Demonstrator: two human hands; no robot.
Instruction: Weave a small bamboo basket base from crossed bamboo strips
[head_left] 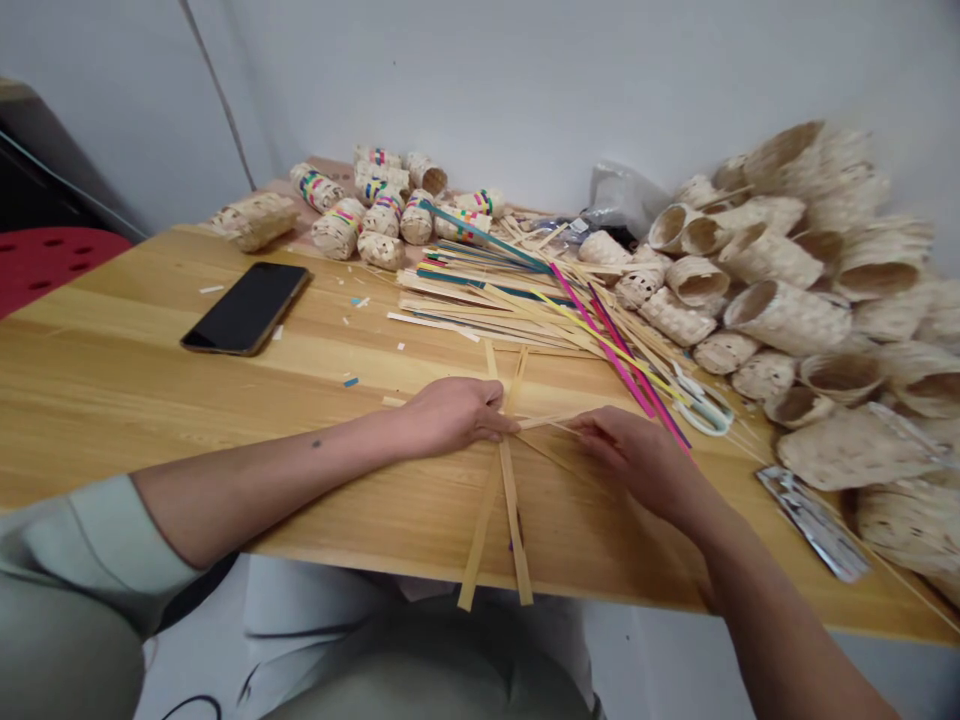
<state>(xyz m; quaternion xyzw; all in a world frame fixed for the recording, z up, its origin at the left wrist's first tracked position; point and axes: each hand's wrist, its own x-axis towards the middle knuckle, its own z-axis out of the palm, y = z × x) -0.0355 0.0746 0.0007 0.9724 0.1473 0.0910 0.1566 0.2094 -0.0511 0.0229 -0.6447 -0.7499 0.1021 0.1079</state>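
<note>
Working at wide light-brown wooden table [112, 385], near big heap of tan woven cylinders [791, 318]. Pressing crossed flat tan strips [475, 560] down near front edge with left hand [450, 415], fingers bunched. Pinching narrow pale strip [546, 421] in right hand [641, 455]. Crossing-strips stage, I'd guess; calls for firm centre, careful alignment.

Landmark: strip pile [480, 300], on bench [112, 400]. Phone [247, 308] lay left of pile, scraps [351, 381] between phone and pile's near side. Tube cluster [337, 228] sat behind-left of pile; lone tube [259, 220] farther left. Plastic bag [626, 195] was behind-right, near wall [525, 80]. Scissors [709, 412] lay at pile's right-front end, tube heap [787, 315] right of pile, packet [814, 520] front-right. Crossed strips [514, 500] lay in front, ends past bench edge. Stool [52, 265] stood far left, off bench.
</note>
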